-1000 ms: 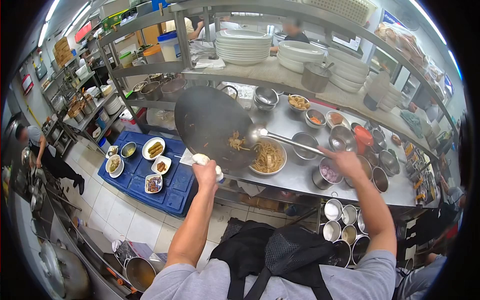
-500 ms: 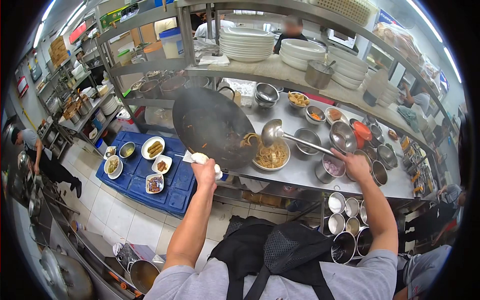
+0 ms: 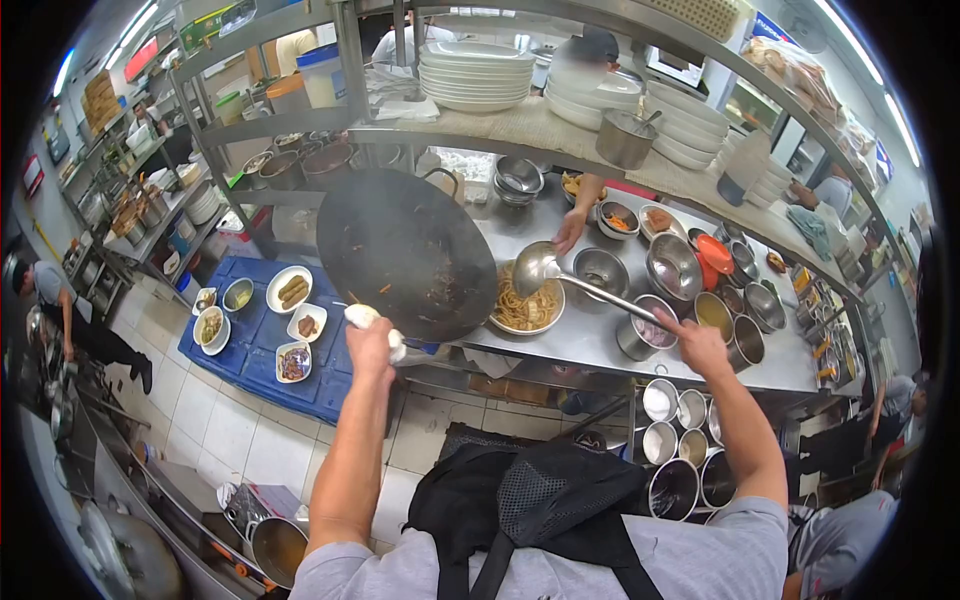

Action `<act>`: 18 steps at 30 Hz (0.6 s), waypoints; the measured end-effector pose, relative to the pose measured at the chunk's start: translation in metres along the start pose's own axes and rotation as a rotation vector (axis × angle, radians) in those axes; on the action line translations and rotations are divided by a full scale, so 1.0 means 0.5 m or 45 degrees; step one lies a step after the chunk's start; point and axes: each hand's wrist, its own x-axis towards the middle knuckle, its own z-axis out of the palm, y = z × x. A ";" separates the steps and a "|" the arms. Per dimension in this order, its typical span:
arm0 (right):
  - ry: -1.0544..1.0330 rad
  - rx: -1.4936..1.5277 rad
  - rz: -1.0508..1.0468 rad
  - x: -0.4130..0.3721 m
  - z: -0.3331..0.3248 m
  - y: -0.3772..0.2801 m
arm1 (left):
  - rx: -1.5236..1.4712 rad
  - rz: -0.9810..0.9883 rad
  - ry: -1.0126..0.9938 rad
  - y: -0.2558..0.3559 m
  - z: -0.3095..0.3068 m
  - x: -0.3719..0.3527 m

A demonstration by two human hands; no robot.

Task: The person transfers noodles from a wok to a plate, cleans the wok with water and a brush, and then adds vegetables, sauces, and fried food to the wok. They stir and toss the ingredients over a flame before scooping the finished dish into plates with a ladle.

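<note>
My left hand point(image 3: 371, 345) is closed round the handle of a large dark wok point(image 3: 405, 260), with a white cloth point(image 3: 362, 317) in the grip. The wok is tilted up on its side, and dark scraps cling to its inner face. In my right hand point(image 3: 697, 345) is the long handle of a steel ladle point(image 3: 536, 268), whose bowl hangs over the noodles point(image 3: 522, 308). These fill a white bowl point(image 3: 512, 331) on the steel counter, just right of the wok's rim. Another person's hand point(image 3: 571, 229) reaches from across the counter, close to the ladle.
Steel bowls and pots crowd the counter's right side, including a pot of chopped onion point(image 3: 645, 335). Small dishes stand on a blue chest point(image 3: 265, 350) at left. A shelf point(image 3: 480, 128) with stacked plates point(image 3: 478, 75) runs above. Seasoning tins point(image 3: 660, 400) sit below the counter.
The wok has moved left, away from the bowl, and the noodles that hung at its rim are now in the bowl. Another person's hand has come in behind the ladle.
</note>
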 end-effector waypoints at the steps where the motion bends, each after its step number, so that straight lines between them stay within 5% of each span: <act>1: -0.020 0.011 0.011 0.000 -0.038 0.005 | 0.034 -0.011 -0.082 0.004 -0.020 -0.008; 4: -0.123 0.353 -0.003 0.020 -0.010 0.005 | -0.168 -0.106 -0.050 0.011 -0.086 -0.071; 6: -0.171 0.925 -0.319 0.029 0.035 -0.041 | -0.333 -0.204 0.117 0.016 -0.123 -0.156; 8: -0.591 1.136 -0.396 0.065 0.018 -0.121 | -0.514 -0.341 0.217 0.006 -0.179 -0.251; 9: -0.651 1.209 -0.618 0.099 0.052 -0.155 | -0.616 -0.411 0.218 0.009 -0.207 -0.298; 10: -0.410 1.336 -0.965 0.138 0.133 -0.204 | -0.660 -0.437 0.320 0.000 -0.225 -0.345; 11: -0.684 1.299 -1.001 0.172 0.124 -0.249 | -0.717 -0.449 0.445 0.000 -0.231 -0.407; 13: -0.729 1.358 -1.314 0.240 0.119 -0.354 | -0.729 -0.300 0.853 0.015 -0.179 -0.510; 15: -1.134 1.193 -1.337 0.254 -0.034 -0.446 | -0.864 -0.314 0.938 0.015 -0.214 -0.613; 16: -0.879 1.267 -1.711 0.251 -0.027 -0.522 | -0.919 -0.221 1.017 0.027 -0.235 -0.677; 18: -1.270 1.045 -1.790 0.185 -0.186 -0.607 | -1.020 0.025 1.247 0.036 -0.260 -0.799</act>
